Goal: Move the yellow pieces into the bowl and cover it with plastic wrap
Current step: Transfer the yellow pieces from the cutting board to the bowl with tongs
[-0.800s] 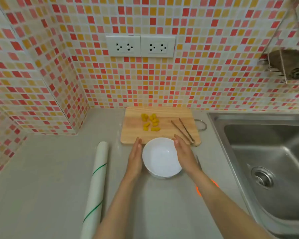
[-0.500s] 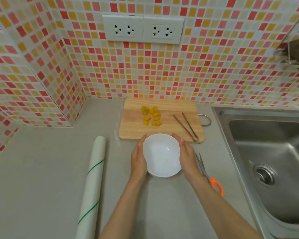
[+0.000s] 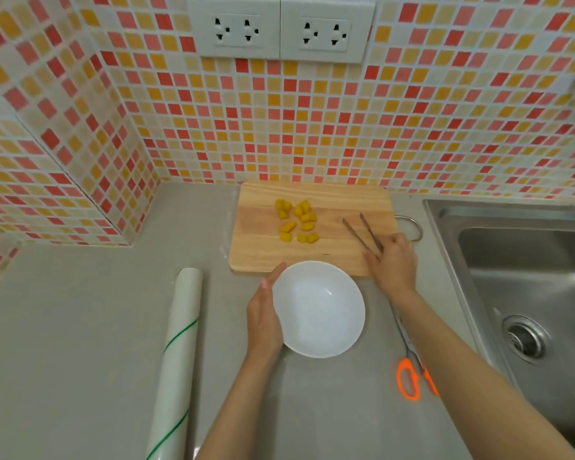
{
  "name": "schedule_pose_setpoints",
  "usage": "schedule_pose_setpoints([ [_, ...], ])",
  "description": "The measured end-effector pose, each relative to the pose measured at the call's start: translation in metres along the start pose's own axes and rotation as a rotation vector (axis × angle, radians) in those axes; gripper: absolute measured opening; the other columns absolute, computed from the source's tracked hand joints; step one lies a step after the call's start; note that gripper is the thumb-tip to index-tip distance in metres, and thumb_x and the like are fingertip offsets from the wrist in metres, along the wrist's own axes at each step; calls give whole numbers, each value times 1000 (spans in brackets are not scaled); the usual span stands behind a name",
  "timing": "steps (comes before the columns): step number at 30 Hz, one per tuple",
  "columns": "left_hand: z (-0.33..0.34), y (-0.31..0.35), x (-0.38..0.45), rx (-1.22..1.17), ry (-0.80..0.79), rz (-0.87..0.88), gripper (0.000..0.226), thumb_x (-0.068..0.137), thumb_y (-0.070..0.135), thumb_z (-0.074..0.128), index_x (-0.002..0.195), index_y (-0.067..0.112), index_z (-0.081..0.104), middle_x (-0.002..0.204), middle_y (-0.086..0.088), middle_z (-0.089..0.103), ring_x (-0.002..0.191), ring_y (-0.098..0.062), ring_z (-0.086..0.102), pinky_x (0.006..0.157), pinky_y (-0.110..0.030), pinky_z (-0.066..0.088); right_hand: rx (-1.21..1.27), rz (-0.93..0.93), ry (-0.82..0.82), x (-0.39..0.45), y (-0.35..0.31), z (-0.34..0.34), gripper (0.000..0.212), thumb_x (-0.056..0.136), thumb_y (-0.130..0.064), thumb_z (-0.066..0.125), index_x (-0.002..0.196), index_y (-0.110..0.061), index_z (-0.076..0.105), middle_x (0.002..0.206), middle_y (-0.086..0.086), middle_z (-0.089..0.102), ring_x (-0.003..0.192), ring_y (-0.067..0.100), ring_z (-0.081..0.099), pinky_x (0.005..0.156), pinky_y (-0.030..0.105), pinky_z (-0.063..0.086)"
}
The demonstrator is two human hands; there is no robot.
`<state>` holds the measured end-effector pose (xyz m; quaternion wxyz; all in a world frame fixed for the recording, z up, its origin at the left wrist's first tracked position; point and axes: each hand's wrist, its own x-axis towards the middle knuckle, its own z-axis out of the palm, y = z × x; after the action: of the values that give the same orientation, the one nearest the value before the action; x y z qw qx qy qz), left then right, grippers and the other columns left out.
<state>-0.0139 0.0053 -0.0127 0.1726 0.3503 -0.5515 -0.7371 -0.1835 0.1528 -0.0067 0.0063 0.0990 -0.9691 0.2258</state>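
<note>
Several yellow pieces (image 3: pixel 297 224) lie in a loose cluster on the wooden cutting board (image 3: pixel 259 250) against the tiled wall. An empty white bowl (image 3: pixel 318 308) stands on the counter just in front of the board. My left hand (image 3: pixel 263 317) rests flat against the bowl's left side, fingers straight. My right hand (image 3: pixel 392 263) lies on the board's right front corner, its fingers on the near end of the metal tongs (image 3: pixel 362 230), whose tips point toward the wall. A roll of plastic wrap (image 3: pixel 180 356) lies left of the bowl.
Orange-handled scissors (image 3: pixel 410 376) lie on the counter under my right forearm. A steel sink (image 3: pixel 525 287) fills the right side. A metal ring (image 3: pixel 412 225) sticks out from the board's right edge. Tiled walls close off the back and left.
My right hand has left the bowl's right side and moved up and right onto the tongs. My left hand stays against the bowl. The camera has come closer.
</note>
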Motion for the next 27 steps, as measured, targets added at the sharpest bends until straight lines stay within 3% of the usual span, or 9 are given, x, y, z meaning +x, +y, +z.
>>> schedule_pose_setpoints([
  [3, -2, 1, 0, 24, -39, 16, 39, 101, 37, 30, 104, 40, 69, 98, 36, 67, 97, 11, 62, 76, -12, 52, 169, -72, 8, 5, 3, -3, 32, 85, -8, 57, 116, -5, 62, 106, 19, 55, 97, 35, 55, 82, 32, 42],
  [6, -2, 2, 0, 10, -53, 28, 39, 102, 34, 27, 107, 39, 66, 96, 40, 65, 94, 15, 61, 73, -6, 50, 240, -325, -128, 8, -1, -7, 37, 83, -3, 61, 121, -6, 61, 99, 16, 56, 92, 28, 54, 79, 24, 37],
  [10, -3, 1, -2, 3, -70, 49, 38, 102, 32, 26, 111, 37, 63, 98, 41, 64, 93, 17, 60, 71, -2, 47, 115, -482, -212, 19, -8, -4, 42, 81, -9, 67, 123, -9, 60, 98, 15, 58, 94, 30, 54, 87, 37, 42],
  [13, -3, -1, -1, 4, -78, 59, 38, 102, 31, 26, 112, 36, 62, 99, 40, 65, 95, 16, 60, 73, -4, 48, 61, -502, -257, 28, -16, 2, 41, 82, -12, 67, 122, -12, 61, 99, 15, 58, 95, 30, 54, 86, 39, 42],
  [20, -4, -1, -1, -13, -86, 81, 38, 102, 30, 27, 109, 38, 64, 103, 32, 68, 100, 10, 62, 75, -6, 48, 188, -456, -231, 21, -25, 5, 29, 84, -6, 63, 112, -7, 67, 90, 17, 63, 87, 32, 57, 76, 36, 44],
  [25, -4, -2, 0, -16, -81, 103, 37, 102, 28, 28, 110, 35, 63, 104, 28, 68, 99, 13, 61, 75, -4, 46, 341, -431, -217, -9, -23, -18, 30, 84, -5, 63, 114, -6, 66, 91, 10, 60, 87, 24, 57, 72, 12, 39],
  [27, -4, -3, 0, -23, -82, 109, 37, 102, 27, 28, 112, 33, 63, 107, 25, 67, 99, 13, 61, 75, -4, 46, 361, -474, -242, -26, -22, -31, 30, 84, -5, 64, 114, -8, 66, 92, 10, 60, 88, 23, 57, 78, 13, 41],
])
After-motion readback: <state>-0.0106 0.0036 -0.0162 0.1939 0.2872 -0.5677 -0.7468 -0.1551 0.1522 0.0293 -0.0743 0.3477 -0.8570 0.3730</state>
